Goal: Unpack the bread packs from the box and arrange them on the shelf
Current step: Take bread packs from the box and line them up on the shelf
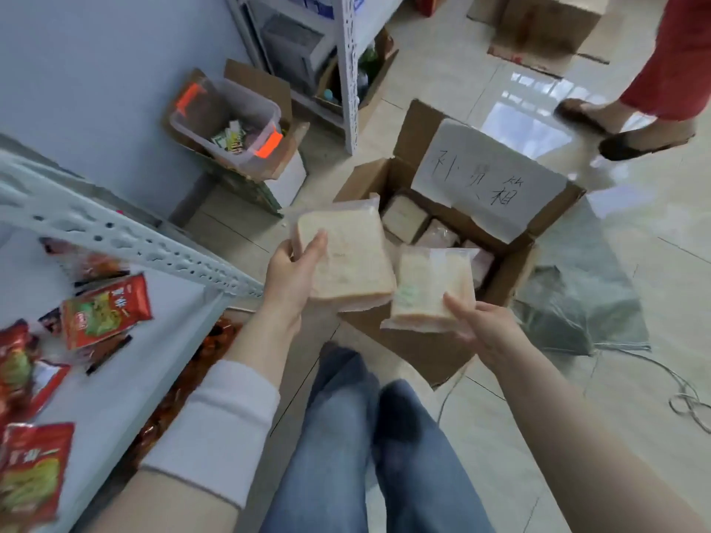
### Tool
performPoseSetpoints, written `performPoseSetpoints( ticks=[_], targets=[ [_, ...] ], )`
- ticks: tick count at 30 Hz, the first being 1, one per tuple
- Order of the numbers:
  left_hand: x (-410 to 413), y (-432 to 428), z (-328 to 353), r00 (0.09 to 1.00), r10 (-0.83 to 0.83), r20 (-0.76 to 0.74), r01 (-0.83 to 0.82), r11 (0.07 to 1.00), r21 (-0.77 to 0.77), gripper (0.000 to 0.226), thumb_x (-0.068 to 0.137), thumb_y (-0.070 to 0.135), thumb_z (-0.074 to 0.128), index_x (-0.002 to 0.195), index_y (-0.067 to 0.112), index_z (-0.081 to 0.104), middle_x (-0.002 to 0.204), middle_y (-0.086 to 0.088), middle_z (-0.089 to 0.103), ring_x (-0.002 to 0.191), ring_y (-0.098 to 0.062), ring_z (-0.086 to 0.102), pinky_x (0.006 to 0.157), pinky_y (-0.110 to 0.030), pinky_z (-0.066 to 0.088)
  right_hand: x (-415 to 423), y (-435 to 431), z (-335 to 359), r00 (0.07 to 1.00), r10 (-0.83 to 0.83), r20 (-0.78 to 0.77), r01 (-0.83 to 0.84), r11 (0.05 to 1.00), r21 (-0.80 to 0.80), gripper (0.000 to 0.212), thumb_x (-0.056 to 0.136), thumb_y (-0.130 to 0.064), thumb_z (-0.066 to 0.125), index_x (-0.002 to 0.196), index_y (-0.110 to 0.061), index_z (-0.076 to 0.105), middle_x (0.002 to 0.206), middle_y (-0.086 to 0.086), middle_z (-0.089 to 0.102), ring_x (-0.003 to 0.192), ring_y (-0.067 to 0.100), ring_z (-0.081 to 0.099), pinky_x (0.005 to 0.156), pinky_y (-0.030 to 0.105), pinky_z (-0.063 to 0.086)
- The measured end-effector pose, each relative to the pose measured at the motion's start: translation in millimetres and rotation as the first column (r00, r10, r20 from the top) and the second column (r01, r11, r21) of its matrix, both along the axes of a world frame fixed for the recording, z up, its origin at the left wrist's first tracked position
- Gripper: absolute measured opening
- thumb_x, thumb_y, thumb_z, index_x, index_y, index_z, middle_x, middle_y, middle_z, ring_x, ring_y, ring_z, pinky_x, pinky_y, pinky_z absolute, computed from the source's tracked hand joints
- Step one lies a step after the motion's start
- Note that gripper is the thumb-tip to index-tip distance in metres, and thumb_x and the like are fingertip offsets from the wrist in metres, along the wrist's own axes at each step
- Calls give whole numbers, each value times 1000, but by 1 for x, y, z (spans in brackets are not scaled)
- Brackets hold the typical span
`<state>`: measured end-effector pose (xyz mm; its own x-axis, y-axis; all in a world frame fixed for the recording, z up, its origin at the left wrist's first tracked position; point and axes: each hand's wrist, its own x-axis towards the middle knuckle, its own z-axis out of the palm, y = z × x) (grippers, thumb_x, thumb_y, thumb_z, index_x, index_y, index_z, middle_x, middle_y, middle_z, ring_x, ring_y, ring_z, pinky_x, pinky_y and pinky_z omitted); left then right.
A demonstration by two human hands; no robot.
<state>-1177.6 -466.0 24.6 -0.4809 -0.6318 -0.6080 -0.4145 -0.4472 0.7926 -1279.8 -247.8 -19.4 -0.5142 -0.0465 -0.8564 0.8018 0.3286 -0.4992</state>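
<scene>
An open cardboard box [431,352] stands on the floor in front of me, with several clear-wrapped bread packs [406,217] still inside. My left hand [292,271] grips one bread pack [354,259] by its left edge, held above the box's near left corner. My right hand [481,325] holds a second bread pack [427,290] by its lower right corner, just right of the first. The grey metal shelf [127,363] is at my left, with red snack packets [104,309] lying on it.
A clear plastic bin with orange clips [231,117] sits in a carton by the wall. Another white rack [350,71] stands behind the box. A person in red [661,71] walks at the upper right. A grey sack [577,302] and cord [688,405] lie on the tiled floor.
</scene>
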Motion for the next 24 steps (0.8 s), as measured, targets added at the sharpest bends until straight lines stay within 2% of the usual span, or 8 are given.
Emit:
performPoseSetpoints(
  ticks=[2, 4, 8, 12, 16, 19, 21, 24],
  targets=[
    [39, -4, 54, 994, 49, -99, -56, 997, -62, 36, 79, 42, 67, 108, 22, 58, 104, 1, 69, 89, -10, 68, 62, -22, 56, 29, -9, 50, 981, 170, -89, -171, 985, 2, 47, 72, -32, 75, 108, -4, 63, 100, 12, 67, 83, 25, 66, 57, 26, 54],
    [79, -12, 108, 978, 83, -190, -112, 983, -149, 31, 74, 44, 69, 99, 27, 62, 104, 2, 70, 94, -13, 68, 74, -30, 56, 56, -24, 100, 931, 313, -189, -318, 948, 0, 44, 72, -34, 75, 106, -8, 65, 94, 7, 69, 81, 22, 67, 63, 27, 55],
    [168, -46, 205, 922, 104, -374, -225, 928, -297, 18, 77, 34, 67, 94, 26, 64, 88, 13, 73, 83, -5, 69, 64, -22, 54, 115, -70, 194, 792, 469, -390, -528, 848, -52, 19, 72, -37, 73, 82, -28, 60, 77, -5, 68, 58, 4, 66, 47, 13, 50],
    [282, -99, 282, 860, 147, -489, -380, 825, -419, 13, 74, 29, 65, 87, 27, 65, 84, 14, 73, 81, -3, 69, 63, -19, 53, 193, -132, 265, 674, 509, -535, -656, 746, -117, 14, 73, -32, 73, 80, -26, 63, 80, 0, 72, 75, 19, 69, 72, 34, 59],
    [404, -152, 324, 833, 233, -502, -498, 712, -495, 17, 73, 32, 64, 88, 25, 64, 84, 15, 73, 84, -2, 68, 68, -19, 55, 272, -207, 312, 568, 507, -648, -751, 642, -156, 10, 77, -21, 71, 83, -12, 68, 76, 6, 73, 64, 10, 67, 63, 22, 55],
    [490, -198, 333, 815, 321, -483, -566, 622, -541, 20, 71, 36, 66, 89, 26, 65, 90, 12, 72, 91, -8, 66, 83, -29, 52, 322, -279, 333, 470, 514, -718, -822, 550, -145, 16, 74, -23, 73, 82, -10, 68, 82, 12, 73, 74, 22, 68, 77, 40, 54],
    [531, -227, 332, 799, 365, -478, -596, 580, -556, 17, 73, 36, 68, 88, 28, 65, 89, 14, 72, 89, -6, 66, 81, -28, 51, 350, -328, 339, 435, 507, -745, -850, 504, -153, 30, 69, -27, 75, 88, -6, 68, 87, 16, 73, 79, 29, 67, 79, 44, 52],
    [574, -274, 324, 778, 431, -457, -628, 529, -571, 12, 77, 34, 69, 88, 29, 65, 87, 15, 72, 84, -2, 67, 74, -22, 51, 387, -403, 341, 418, 470, -777, -865, 468, -182, 21, 73, -22, 74, 89, -9, 66, 89, 16, 71, 80, 27, 64, 82, 44, 51]
  ],
)
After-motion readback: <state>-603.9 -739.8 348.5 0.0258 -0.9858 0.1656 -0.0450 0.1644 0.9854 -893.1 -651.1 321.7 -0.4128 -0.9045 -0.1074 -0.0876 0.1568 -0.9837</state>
